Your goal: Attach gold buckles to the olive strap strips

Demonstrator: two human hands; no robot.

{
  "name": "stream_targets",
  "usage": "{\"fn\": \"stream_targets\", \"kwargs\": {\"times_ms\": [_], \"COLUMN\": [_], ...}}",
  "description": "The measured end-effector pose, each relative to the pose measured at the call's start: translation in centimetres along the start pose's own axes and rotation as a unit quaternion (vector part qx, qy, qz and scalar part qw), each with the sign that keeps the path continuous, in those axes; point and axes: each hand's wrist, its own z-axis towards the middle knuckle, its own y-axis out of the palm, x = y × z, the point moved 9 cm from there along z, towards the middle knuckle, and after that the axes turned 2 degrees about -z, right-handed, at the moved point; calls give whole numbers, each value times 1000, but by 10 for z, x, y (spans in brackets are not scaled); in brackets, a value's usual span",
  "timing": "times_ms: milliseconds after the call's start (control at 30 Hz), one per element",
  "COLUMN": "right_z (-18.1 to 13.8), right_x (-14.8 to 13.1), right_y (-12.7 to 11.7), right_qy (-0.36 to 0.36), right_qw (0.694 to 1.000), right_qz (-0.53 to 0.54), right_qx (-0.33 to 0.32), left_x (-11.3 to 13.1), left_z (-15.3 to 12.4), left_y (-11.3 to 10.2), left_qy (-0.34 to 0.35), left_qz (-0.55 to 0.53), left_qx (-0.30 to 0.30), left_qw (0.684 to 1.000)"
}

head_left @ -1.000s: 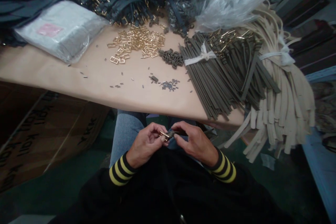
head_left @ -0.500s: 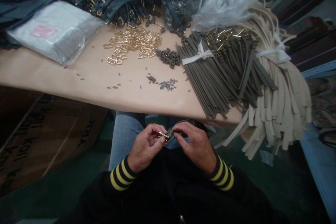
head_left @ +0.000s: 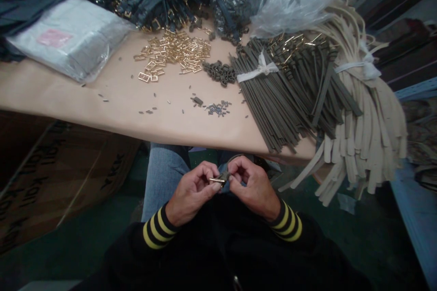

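Note:
Just past the table's front edge, above my lap, my left hand (head_left: 194,189) pinches a gold buckle (head_left: 217,181) between thumb and fingers. My right hand (head_left: 254,186) is closed on a dark olive strap (head_left: 224,176) that meets the buckle. Part of the strap curves up behind my right fingers. How the strap runs through the buckle is hidden by my fingertips. On the table in front of my hands lie a pile of gold buckles (head_left: 177,52), a heap of dark olive loops (head_left: 220,72) and small metal pins (head_left: 218,108).
A tied bundle of olive straps (head_left: 269,104) and beige straps (head_left: 365,132) hang over the table's right side. Dark straps with buckles (head_left: 146,0) lie at the back. A plastic-wrapped package (head_left: 71,41) sits left, a clear bag (head_left: 300,0) back right. Below left stands a cardboard box (head_left: 92,177).
The buckle has turned to lie flatter and shifted slightly right. My right fingers have curled closer around the strap, and a bend of strap now shows above them.

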Motion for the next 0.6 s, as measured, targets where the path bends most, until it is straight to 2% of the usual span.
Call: {"fn": "stream_targets", "kwargs": {"times_ms": [133,300,467,600], "right_z": [-1,1,0,-3], "right_x": [-1,-7,-16,-22], "right_y": [-3,-7,-8,1], "right_qy": [6,-6,-44,-82], "right_qw": [999,994,983,970], "right_qz": [-52,-105,-172,-224], "right_qx": [9,33,53,35], "left_x": [0,5,2,6], "left_z": [-2,-3,0,3], "left_y": [4,0,-10,-4], "left_qy": [-8,15,6,32], "left_qz": [35,119,175,278], "left_qx": [-29,12,81,67], "left_qw": [999,993,981,958]}}
